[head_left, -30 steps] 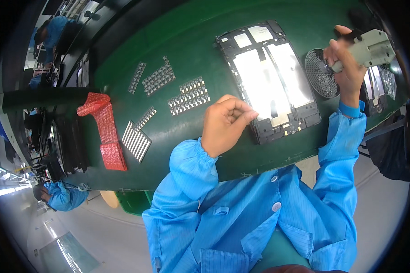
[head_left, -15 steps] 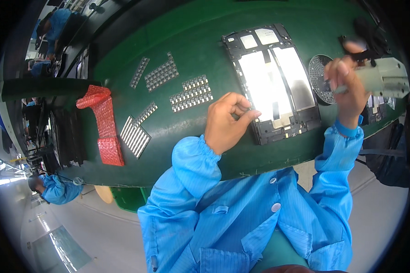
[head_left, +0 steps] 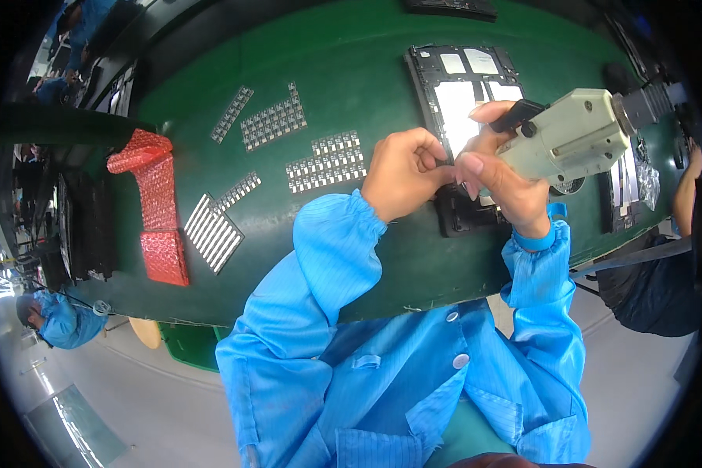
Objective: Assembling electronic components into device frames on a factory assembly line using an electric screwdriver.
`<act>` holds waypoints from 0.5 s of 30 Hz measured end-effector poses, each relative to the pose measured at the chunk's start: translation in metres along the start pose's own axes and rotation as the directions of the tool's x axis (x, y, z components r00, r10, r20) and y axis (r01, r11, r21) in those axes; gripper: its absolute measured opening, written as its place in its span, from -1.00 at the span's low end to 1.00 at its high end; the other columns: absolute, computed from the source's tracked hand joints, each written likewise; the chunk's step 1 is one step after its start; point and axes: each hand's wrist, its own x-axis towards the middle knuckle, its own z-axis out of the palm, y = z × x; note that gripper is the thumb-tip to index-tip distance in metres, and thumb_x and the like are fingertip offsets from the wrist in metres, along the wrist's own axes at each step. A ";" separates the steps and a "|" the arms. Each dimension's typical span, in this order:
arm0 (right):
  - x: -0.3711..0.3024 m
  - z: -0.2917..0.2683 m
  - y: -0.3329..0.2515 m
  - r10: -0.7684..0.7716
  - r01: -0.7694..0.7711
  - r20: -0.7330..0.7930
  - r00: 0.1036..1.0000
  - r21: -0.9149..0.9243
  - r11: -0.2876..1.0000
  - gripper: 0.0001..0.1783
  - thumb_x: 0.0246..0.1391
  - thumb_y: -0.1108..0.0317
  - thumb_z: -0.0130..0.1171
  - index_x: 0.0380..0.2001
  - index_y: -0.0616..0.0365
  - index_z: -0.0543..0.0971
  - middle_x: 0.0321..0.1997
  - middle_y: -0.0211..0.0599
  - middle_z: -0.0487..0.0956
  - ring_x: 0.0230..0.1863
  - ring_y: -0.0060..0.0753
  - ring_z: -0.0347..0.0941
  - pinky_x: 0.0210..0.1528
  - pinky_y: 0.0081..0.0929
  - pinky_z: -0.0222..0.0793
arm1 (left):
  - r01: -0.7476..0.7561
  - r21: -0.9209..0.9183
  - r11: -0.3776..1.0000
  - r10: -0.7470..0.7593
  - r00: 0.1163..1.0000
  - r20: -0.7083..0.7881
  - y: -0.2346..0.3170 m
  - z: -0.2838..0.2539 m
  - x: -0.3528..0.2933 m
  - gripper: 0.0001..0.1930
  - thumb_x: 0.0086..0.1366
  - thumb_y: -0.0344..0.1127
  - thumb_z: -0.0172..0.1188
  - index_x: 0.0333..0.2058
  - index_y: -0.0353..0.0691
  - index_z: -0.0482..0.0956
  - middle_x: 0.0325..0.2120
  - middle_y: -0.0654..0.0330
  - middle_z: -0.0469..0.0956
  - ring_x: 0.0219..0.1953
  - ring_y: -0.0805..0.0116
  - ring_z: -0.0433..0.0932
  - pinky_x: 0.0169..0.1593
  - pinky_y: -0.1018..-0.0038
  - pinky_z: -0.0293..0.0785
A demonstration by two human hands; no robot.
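A pale green electric screwdriver (head_left: 573, 140) lies in my right hand (head_left: 507, 179), with its cord end toward the upper right and its front end over the device. My fingers hide its tip. Close beside that tip, my left hand (head_left: 405, 173) has its thumb and fingers pinched together at the device's left edge. Whatever sits in that pinch is too small or hidden to name. Beneath both hands is an opened flat device (head_left: 448, 93), like a tablet, with a black frame and shiny silver panels. My hands and the screwdriver cover much of its middle and right side.
Left of the device lie sheets of small parts (head_left: 327, 165) and a sheet with white strips (head_left: 214, 234) on the green table (head_left: 312, 265). Farther left is red bubble wrap (head_left: 164, 257). A round mesh dish (head_left: 571, 186) shows partly under the screwdriver. Another person's arm (head_left: 686, 195) is at right.
My right hand has brought the screwdriver leftward from beside the device to over it, meeting my left hand. My left hand stays pinched near the device's left edge. The view has shifted slightly.
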 end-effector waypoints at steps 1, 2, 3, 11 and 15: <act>0.001 0.000 0.001 0.000 0.000 0.005 1.000 -0.007 1.000 -0.61 -0.09 0.59 0.17 -0.13 0.31 0.36 -0.72 -0.45 0.40 -0.69 -0.69 0.29 -0.64 -0.73 0.18 | 0.001 -0.008 1.000 -0.001 1.000 -0.005 -0.001 -0.001 0.001 -0.75 -0.14 -0.43 0.39 -0.50 -0.33 0.48 -0.66 0.27 0.43 -0.61 0.55 0.40 -0.55 0.58 0.36; 0.001 0.000 0.001 0.006 -0.005 0.011 1.000 -0.010 1.000 -0.61 -0.09 0.59 0.17 -0.13 0.31 0.36 -0.72 -0.45 0.40 -0.69 -0.69 0.29 -0.64 -0.73 0.18 | -0.029 0.006 1.000 0.030 0.999 -0.012 -0.003 -0.001 0.001 -0.76 -0.14 -0.43 0.38 -0.50 -0.33 0.49 -0.66 0.27 0.43 -0.61 0.54 0.41 -0.54 0.57 0.36; 0.002 0.000 0.001 0.012 -0.012 0.025 1.000 -0.017 1.000 -0.61 -0.09 0.59 0.17 -0.13 0.31 0.37 -0.72 -0.45 0.40 -0.69 -0.69 0.29 -0.64 -0.73 0.18 | -0.060 0.020 0.998 0.060 0.998 -0.017 -0.004 -0.001 0.002 -0.77 -0.14 -0.43 0.37 -0.50 -0.33 0.50 -0.66 0.26 0.44 -0.60 0.52 0.42 -0.54 0.55 0.37; 0.001 -0.001 0.002 0.026 -0.023 0.049 0.998 -0.061 0.998 -0.61 -0.12 0.61 0.17 -0.15 0.31 0.37 -0.73 -0.45 0.40 -0.70 -0.70 0.30 -0.65 -0.73 0.17 | -0.079 0.031 0.996 0.080 0.996 -0.037 -0.006 0.001 0.003 -0.80 -0.14 -0.44 0.36 -0.51 -0.31 0.52 -0.67 0.24 0.45 -0.60 0.48 0.43 -0.52 0.53 0.37; 0.001 0.000 -0.006 0.020 -0.019 0.022 1.000 -0.068 0.998 -0.61 -0.11 0.60 0.16 -0.14 0.33 0.35 -0.72 -0.43 0.40 -0.68 -0.67 0.31 -0.63 -0.72 0.18 | -0.077 0.087 0.993 0.078 0.997 -0.014 0.002 0.000 -0.003 -0.82 -0.11 -0.46 0.33 -0.47 -0.32 0.55 -0.64 0.19 0.46 -0.60 0.46 0.44 -0.52 0.51 0.38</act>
